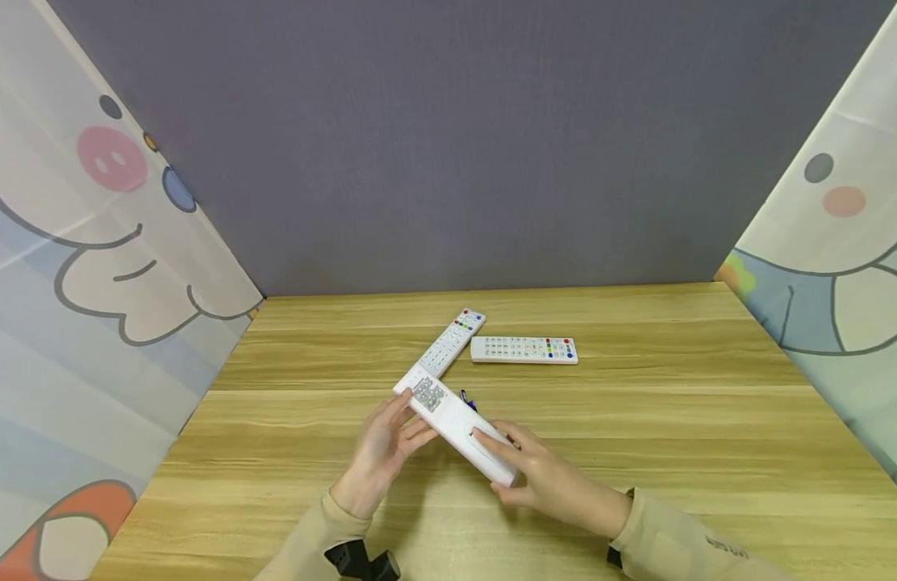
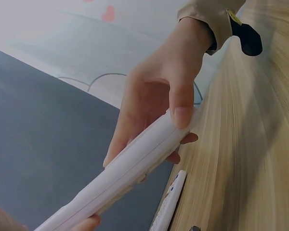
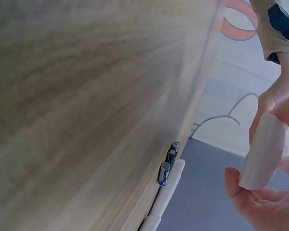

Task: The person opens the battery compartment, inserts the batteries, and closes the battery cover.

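A white remote control (image 1: 459,424) is held above the table with its back face up, a printed label near its far-left end. My left hand (image 1: 379,448) grips that end, thumb at the edge and fingers beneath. At the near-right end, my right hand (image 1: 543,472) holds the remote, with the index finger on its back cover. The left wrist view shows the remote's long side (image 2: 130,163) between both hands. Small batteries (image 3: 167,166) stand or lie on the table beyond the hands; in the head view the remote partly hides them.
Two more white remotes lie button side up on the wooden table (image 1: 673,420): one slanted (image 1: 448,347), partly behind the held remote, and one crosswise (image 1: 524,349) to its right. A grey panel (image 1: 492,161) borders the back, with cartoon-printed curtains (image 1: 78,282) at the sides.
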A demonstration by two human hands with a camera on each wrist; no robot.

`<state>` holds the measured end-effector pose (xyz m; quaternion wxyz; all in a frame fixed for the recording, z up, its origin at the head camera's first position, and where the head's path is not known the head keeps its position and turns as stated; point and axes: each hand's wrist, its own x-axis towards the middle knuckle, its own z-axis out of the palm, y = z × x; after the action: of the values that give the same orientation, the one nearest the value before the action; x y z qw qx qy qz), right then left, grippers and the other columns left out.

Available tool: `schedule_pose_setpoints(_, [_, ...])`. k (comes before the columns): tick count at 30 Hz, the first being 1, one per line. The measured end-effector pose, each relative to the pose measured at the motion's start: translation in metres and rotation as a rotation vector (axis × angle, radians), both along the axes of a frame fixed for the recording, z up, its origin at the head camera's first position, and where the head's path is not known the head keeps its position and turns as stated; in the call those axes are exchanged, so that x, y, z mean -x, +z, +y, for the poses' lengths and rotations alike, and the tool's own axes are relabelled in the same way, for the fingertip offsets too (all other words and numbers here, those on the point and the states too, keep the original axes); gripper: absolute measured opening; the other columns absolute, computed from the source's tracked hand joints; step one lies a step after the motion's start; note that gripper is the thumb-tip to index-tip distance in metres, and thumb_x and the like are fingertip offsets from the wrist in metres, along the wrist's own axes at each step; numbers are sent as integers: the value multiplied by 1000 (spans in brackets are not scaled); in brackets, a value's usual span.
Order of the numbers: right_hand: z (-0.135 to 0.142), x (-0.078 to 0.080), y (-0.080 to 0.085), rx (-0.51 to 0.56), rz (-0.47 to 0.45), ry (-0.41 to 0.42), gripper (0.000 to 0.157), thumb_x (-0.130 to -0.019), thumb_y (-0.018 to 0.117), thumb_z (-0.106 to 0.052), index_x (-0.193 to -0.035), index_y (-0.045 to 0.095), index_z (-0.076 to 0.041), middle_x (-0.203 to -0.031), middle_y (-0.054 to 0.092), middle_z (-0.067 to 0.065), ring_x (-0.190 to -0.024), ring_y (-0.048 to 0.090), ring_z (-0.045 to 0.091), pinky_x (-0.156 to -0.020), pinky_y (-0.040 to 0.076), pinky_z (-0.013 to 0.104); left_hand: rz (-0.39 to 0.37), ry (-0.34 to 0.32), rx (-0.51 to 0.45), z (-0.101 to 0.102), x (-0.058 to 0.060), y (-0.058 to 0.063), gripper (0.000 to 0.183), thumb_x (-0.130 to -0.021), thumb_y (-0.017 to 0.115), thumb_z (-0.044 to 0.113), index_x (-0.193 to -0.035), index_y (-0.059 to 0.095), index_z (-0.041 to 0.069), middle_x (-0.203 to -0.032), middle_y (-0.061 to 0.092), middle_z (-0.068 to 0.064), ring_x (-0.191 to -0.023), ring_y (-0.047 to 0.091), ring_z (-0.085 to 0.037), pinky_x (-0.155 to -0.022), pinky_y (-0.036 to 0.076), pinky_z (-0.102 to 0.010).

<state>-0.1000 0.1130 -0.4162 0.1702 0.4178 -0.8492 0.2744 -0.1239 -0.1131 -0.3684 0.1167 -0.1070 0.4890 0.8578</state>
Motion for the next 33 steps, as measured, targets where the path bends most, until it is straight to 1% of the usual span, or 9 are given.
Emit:
schedule_pose_setpoints(6, [0,-1,2,35,4,0,61,-70,72,-20,-126,49,-12,-120,48,21,-103,53,31,-79,51,35,-11,13,0,-2,0,0,39,-94,42,16,-127,33,-4,-101,57,-8,-84,61,-24,-82,50,-41])
schedule_pose_setpoints(13, [0,1,6,43,3,33,59,-67,72,-16,-122,53,-8,-118,49,23,-101,54,32,-81,51,35,0,13,14,-2,0,3,38,-93,42,15,-125,35,-4,-100,57,-8,-83,61,-23,-80,50,-40])
schedule_pose_setpoints(18, [0,2,7,44,10,25,59,-68,72,-18,-123,53,-9,-117,50,23,-100,55,32,-79,51,36,7,8,9,-3,0,5,35,-93,43,16,-123,36,-2,-100,58,-7,-83,61,-23,-80,51,-39])
schedule_pose_setpoints(23, [-1,2,7,92,13,19,61,-68,73,-20,-125,51,-11,-117,51,24,-97,57,32,-77,52,34,30,9,25,-3,1,6,32,-91,47,15,-118,39,0,-101,57,-7,-87,59,-24,-82,50,-39])
schedule_pose_setpoints(27, [-2,0,7,153,-64,23,61,-69,73,-18,-125,51,-11,-115,52,26,-94,58,33,-75,53,31,77,-1,62,-3,0,6,33,-90,48,10,-120,39,-1,-102,57,-7,-87,59,-22,-82,50,-38])
schedule_pose_setpoints(30, [-2,-3,9,180,-162,2,59,-70,72,-18,-125,51,-14,-116,52,25,-95,57,33,-76,52,31,127,-3,78,-2,0,6,35,-88,48,6,-121,37,0,-101,58,-7,-86,60,-20,-83,50,-37])
schedule_pose_setpoints(33, [-3,-6,12,212,-270,-23,58,-71,72,-17,-125,52,-17,-118,53,20,-99,56,31,-78,52,31,179,-3,98,-1,0,6,37,-86,49,3,-120,35,1,-101,59,-8,-85,60,-19,-84,49,-38])
